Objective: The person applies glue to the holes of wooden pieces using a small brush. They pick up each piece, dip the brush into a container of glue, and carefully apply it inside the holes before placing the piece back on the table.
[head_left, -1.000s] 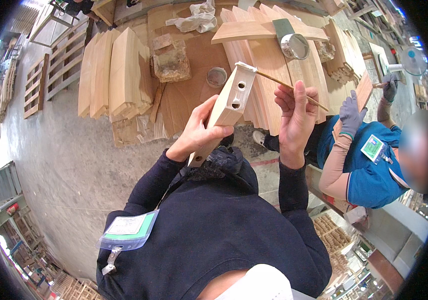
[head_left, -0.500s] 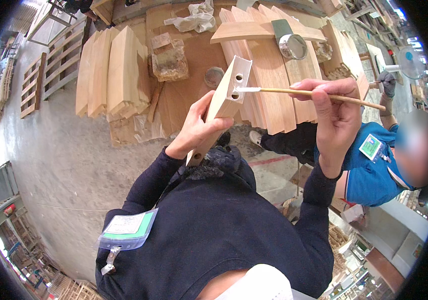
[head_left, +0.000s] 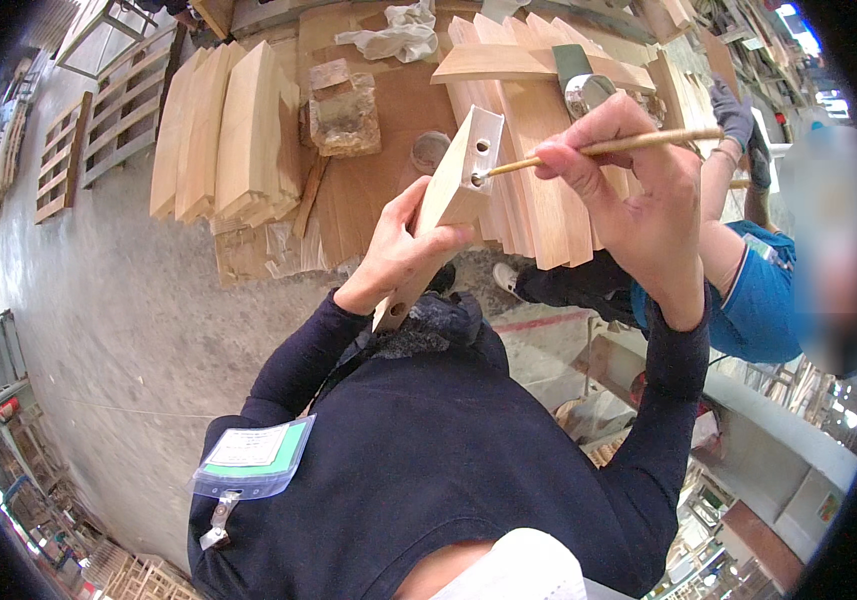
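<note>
My left hand [head_left: 393, 250] is wrapped around a pale wooden piece [head_left: 451, 192], tilted with its end face up. That end has two round holes and a whitish wet coating. In my right hand [head_left: 638, 195] a thin brush [head_left: 683, 137] with a wooden handle is pinched between thumb and fingers. Its tip is in or at the lower hole, so the bristles are hidden. Behind my right hand lies a stack of wooden pieces [head_left: 523, 130], with an open tin [head_left: 588, 92] and a green strip [head_left: 570, 62] on top.
More wooden pieces [head_left: 253, 130] stand at the left. Between the stacks are a glue-crusted block-shaped container [head_left: 345, 120], a round cup [head_left: 429, 150] and a crumpled white cloth [head_left: 398, 36]. A co-worker in a blue shirt [head_left: 758, 300] is close on my right; a pallet [head_left: 133, 105] leans at far left.
My right hand has moved forward and left, and the brush tip has gone from the end face into or against the lower hole. The co-worker's gloved hand and body have shifted.
</note>
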`<action>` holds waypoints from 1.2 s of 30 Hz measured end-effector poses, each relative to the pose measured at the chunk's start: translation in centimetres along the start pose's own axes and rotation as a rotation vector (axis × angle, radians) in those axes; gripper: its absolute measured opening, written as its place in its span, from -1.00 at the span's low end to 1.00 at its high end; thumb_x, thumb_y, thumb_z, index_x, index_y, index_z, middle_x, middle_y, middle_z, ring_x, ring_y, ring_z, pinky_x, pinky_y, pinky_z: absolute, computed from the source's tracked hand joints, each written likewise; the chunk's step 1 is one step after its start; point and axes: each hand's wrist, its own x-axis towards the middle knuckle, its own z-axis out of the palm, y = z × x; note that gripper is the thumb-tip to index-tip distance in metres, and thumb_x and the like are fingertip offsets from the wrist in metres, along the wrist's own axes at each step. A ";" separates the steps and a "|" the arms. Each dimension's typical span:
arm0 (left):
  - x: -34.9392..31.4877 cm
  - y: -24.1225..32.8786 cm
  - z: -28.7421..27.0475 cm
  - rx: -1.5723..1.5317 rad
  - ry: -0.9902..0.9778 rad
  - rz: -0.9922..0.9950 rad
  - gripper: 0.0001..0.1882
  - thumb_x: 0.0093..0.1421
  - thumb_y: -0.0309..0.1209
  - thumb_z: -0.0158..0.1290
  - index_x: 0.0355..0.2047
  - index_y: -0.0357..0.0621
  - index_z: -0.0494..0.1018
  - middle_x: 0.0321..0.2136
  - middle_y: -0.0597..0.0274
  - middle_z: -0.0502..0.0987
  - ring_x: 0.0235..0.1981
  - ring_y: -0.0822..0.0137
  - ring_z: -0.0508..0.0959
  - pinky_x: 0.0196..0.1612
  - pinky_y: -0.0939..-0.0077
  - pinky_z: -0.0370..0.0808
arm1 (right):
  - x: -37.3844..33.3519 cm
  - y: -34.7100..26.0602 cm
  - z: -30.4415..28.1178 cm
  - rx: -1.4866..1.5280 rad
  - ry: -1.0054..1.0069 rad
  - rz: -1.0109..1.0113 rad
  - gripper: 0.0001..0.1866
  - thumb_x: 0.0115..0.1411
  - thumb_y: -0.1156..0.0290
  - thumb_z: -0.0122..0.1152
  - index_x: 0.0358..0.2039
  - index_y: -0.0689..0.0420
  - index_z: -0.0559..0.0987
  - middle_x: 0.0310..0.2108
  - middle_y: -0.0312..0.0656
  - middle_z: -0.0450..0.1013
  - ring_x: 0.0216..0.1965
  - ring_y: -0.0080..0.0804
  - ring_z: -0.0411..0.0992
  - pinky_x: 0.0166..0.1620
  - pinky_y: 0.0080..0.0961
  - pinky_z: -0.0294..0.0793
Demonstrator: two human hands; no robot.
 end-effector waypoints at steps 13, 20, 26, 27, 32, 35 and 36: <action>-1.1 -0.2 0.1 0.028 -0.021 0.046 -0.39 -0.09 -0.21 0.25 -0.06 -0.27 0.37 -0.26 0.25 0.47 -0.20 0.45 0.44 -0.09 0.55 0.37 | 0.3 -1.6 -1.8 0.040 0.022 0.015 -0.90 0.20 0.53 0.21 -0.35 0.25 0.47 -0.47 -0.27 0.47 -0.42 -0.51 0.56 -0.32 -0.67 0.56; -2.1 -0.2 0.7 0.013 -0.054 0.062 -0.38 -0.09 -0.22 0.25 -0.05 -0.28 0.36 -0.26 0.24 0.47 -0.20 0.45 0.44 -0.10 0.54 0.37 | -0.2 -1.0 -0.1 -0.007 0.032 0.010 -0.82 0.16 0.40 0.29 -0.45 0.18 0.47 -0.62 -0.25 0.49 -0.52 -0.58 0.55 -0.42 -0.69 0.49; -2.2 0.0 0.5 0.011 -0.056 0.030 -0.37 -0.10 -0.24 0.22 -0.02 -0.28 0.35 -0.24 0.25 0.46 -0.19 0.45 0.43 -0.08 0.53 0.37 | -0.3 -1.7 -0.9 -0.015 -0.010 0.027 -0.89 0.21 0.52 0.20 -0.39 0.24 0.45 -0.52 -0.24 0.48 -0.45 -0.50 0.57 -0.35 -0.66 0.58; -2.0 -0.2 0.2 0.010 -0.061 0.039 -0.36 -0.11 -0.25 0.22 -0.01 -0.28 0.35 -0.24 0.25 0.46 -0.18 0.45 0.43 -0.07 0.53 0.36 | -0.2 -1.6 -1.0 0.030 0.005 0.044 -0.90 0.22 0.52 0.18 -0.38 0.24 0.44 -0.52 -0.22 0.50 -0.46 -0.48 0.57 -0.35 -0.64 0.59; -1.9 0.2 -1.0 -0.065 -0.181 0.041 -0.27 -0.14 -0.22 0.19 0.07 -0.25 0.32 -0.17 0.25 0.47 -0.10 0.43 0.41 0.01 0.51 0.32 | -1.5 0.6 -1.3 0.426 0.260 0.122 -0.89 0.29 0.44 0.08 -0.31 0.20 0.40 -0.45 -0.05 0.55 -0.47 -0.38 0.58 -0.35 -0.53 0.62; -1.3 0.0 -1.5 -0.104 -0.216 0.047 -0.22 -0.17 -0.15 0.19 0.09 -0.23 0.32 -0.14 0.24 0.48 -0.07 0.43 0.40 0.05 0.50 0.30 | -2.9 2.5 -0.2 0.554 0.448 0.223 -0.86 0.32 0.36 0.06 -0.30 0.16 0.41 -0.39 0.01 0.56 -0.46 -0.29 0.59 -0.33 -0.47 0.63; -1.1 0.0 -1.6 -0.117 -0.231 0.049 -0.20 -0.18 -0.12 0.19 0.09 -0.22 0.32 -0.13 0.24 0.48 -0.06 0.42 0.40 0.06 0.49 0.29 | -3.3 3.1 0.4 0.601 0.489 0.241 -0.86 0.32 0.36 0.05 -0.30 0.15 0.41 -0.38 0.01 0.56 -0.44 -0.29 0.59 -0.32 -0.47 0.63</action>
